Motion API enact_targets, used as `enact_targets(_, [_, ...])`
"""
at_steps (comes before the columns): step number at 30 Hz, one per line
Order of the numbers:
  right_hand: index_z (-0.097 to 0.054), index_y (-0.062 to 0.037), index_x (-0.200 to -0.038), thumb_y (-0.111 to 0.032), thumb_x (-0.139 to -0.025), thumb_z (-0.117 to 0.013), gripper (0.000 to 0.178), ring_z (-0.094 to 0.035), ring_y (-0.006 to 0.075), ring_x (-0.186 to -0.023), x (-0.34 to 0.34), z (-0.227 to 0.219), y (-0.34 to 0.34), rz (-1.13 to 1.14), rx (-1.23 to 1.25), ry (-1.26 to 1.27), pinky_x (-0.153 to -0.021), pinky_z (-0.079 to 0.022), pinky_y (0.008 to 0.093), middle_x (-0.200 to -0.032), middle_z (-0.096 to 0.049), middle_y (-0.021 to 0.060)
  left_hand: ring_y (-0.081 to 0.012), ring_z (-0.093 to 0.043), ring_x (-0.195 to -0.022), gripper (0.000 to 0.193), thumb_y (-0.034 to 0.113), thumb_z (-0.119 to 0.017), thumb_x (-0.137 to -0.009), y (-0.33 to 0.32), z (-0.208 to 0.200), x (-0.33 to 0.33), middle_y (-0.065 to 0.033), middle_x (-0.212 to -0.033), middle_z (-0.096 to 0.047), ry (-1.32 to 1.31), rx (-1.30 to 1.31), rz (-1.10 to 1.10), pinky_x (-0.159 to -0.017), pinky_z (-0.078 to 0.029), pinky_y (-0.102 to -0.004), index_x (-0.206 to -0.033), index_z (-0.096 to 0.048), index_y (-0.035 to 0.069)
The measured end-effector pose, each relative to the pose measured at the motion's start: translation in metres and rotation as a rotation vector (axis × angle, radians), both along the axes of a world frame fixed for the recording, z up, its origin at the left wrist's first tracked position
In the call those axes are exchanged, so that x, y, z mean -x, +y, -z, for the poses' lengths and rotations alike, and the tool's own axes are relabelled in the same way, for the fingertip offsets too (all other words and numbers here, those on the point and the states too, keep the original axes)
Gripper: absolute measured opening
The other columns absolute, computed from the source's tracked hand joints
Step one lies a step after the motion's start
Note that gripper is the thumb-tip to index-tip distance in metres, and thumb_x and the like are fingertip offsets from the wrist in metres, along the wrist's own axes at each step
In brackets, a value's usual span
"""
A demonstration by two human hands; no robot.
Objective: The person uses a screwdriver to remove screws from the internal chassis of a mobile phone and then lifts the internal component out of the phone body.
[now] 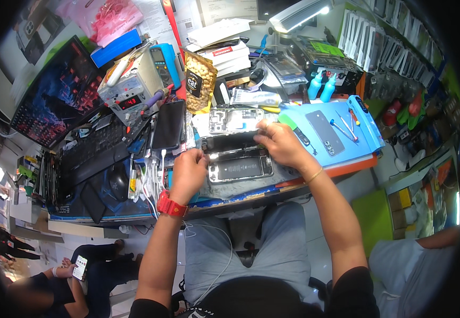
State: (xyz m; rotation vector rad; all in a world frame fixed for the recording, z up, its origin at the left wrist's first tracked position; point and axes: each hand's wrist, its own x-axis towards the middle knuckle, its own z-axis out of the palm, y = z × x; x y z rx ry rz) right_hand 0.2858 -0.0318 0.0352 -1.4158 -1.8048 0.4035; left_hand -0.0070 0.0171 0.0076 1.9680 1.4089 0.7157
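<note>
Right in front of me an opened phone body (241, 168) lies on the work mat, its dark battery showing. Over its far edge a dark, thin panel (232, 142), looking like a phone screen, is tilted up. My left hand (188, 170), with a red watch on its wrist, pinches the panel's left end. At the opposite end, the fingers of my right hand (284, 144) are closed on its right corner; the fingertips are partly hidden. Just beyond lies a second phone part (235, 121), a light-coloured frame with its inside showing.
A black phone (169, 124) lies left, near a power supply (129, 93) and keyboard (94, 143). A blue mat (307, 114) at right bears another phone (325, 132) and screwdrivers (346, 124). A nut pouch (199, 82) and blue bottles (321, 86) stand behind. Other people sit nearby.
</note>
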Motion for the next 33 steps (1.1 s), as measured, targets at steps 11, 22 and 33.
enact_targets(11, [-0.072,0.0009,-0.117,-0.013,-0.1,-0.077,0.023,-0.075,0.0435,-0.097,0.001,-0.003,-0.001,0.007,-0.082,0.003,-0.086,-0.058,0.0464,-0.104,-0.077,0.025,-0.0152,-0.072,-0.07,0.024,0.023,-0.066,-0.111,0.0,-0.022,0.003,-0.0072,-0.083,-0.071,-0.122,0.314,-0.01,-0.057,-0.056,-0.0333,-0.101,-0.068,0.001])
enact_targets(22, [-0.074,0.0033,-0.121,-0.012,-0.099,-0.08,0.027,-0.077,0.037,-0.09,-0.003,0.0,-0.006,0.038,-0.151,0.111,-0.082,-0.059,0.0415,-0.1,-0.079,0.0224,-0.0162,-0.069,-0.085,0.028,0.023,-0.073,-0.106,-0.004,0.002,0.017,-0.0076,-0.104,-0.071,-0.445,0.213,-0.029,-0.072,-0.059,-0.034,-0.124,-0.069,0.003])
enact_targets(33, [-0.075,0.0044,-0.117,-0.008,-0.101,-0.079,0.021,-0.072,0.0155,-0.083,-0.008,0.001,0.001,0.083,-0.104,0.415,-0.076,-0.058,0.036,-0.089,-0.078,0.0131,-0.0396,-0.074,-0.09,0.029,0.029,-0.08,-0.096,-0.001,-0.026,-0.021,-0.0197,-0.094,-0.076,0.156,-0.188,0.009,-0.084,-0.058,-0.0493,-0.095,-0.085,0.001])
